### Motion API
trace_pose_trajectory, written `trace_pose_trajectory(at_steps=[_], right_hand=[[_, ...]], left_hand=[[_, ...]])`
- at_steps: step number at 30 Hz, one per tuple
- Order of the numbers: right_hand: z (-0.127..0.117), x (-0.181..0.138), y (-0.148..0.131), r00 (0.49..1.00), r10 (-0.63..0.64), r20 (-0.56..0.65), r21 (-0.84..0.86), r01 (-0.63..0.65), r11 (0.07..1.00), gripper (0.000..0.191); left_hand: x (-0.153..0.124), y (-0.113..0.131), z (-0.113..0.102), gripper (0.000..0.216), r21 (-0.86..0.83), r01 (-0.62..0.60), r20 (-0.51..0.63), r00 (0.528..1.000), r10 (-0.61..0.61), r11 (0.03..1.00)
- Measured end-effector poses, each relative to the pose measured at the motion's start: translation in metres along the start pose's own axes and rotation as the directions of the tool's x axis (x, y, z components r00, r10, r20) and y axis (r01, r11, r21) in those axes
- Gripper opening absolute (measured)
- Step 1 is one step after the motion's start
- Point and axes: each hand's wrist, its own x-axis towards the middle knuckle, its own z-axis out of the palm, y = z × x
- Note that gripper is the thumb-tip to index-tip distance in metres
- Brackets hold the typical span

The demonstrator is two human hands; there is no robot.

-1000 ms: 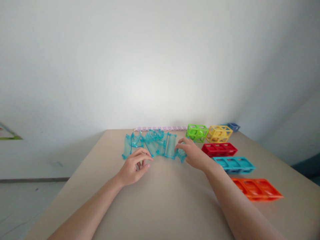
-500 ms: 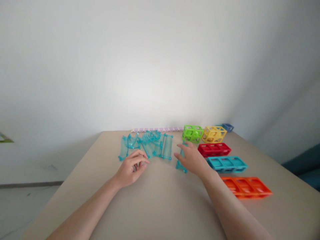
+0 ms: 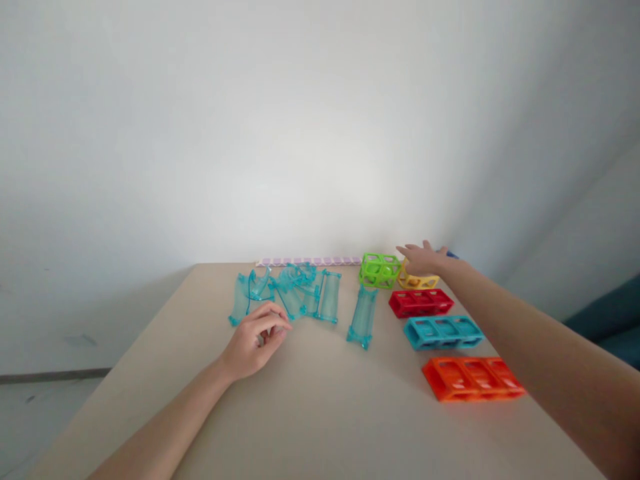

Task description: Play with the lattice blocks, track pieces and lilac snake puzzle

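Right hand (image 3: 423,260) stretched out over the far right of the table (image 3: 320,407), palm down, fingers spread wide, nothing seen in its grasp; it partly covers the yellow block (image 3: 419,283), contact with it cannot be told. Left hand (image 3: 257,340) low over the table, left of centre, partly open: fingers loosely curled toward the thumb, nothing seen in it. Nearest to it, just beyond the fingers, a pile (image 3: 295,283) of clear blue pieces, some flat, some overlapping; individual outlines in the pile are hard to separate. A lone piece (image 3: 363,317) of the same kind lies right of the pile, apart from it, long side running away from the viewer. Green block (image 3: 379,271) stands just beyond the lone piece and immediately left of the yellow one. Nearer the viewer, in sequence: red block (image 3: 421,303), teal block (image 3: 445,332), orange block (image 3: 473,379), the last partly hidden by the right forearm. A bit of dark blue (image 3: 452,255) shows behind the right wrist. Purple-patterned strip (image 3: 307,261) along the table's back edge, against the wall (image 3: 300,133).
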Motion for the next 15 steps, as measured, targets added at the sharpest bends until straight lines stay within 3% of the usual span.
trace_pose_trajectory(at_steps=[6, 10, 12, 15], right_hand=[[0.031, 0.004, 0.035, 1.000, 0.002, -0.006, -0.015, -0.002, 1.000, 0.060], [0.030, -0.003, 0.041, 0.998, 0.017, -0.068, -0.028, -0.019, 0.999, 0.067], [0.022, -0.008, 0.032, 0.992, -0.068, -0.111, -0.025, 0.065, 0.998, 0.075], [0.007, -0.012, 0.005, 0.938, -0.320, -0.135, 0.021, 0.325, 0.945, 0.082]], left_hand=[[0.001, -0.002, 0.001, 0.019, -0.001, -0.007, 0.004, 1.000, 0.007, 1.000], [0.001, -0.004, 0.001, 0.019, -0.002, 0.001, 0.006, 1.000, -0.001, 1.000], [0.002, -0.005, 0.002, 0.019, -0.002, -0.004, 0.007, 1.000, 0.004, 1.000], [0.002, -0.005, 0.001, 0.018, -0.002, -0.009, 0.009, 1.000, 0.009, 1.000]])
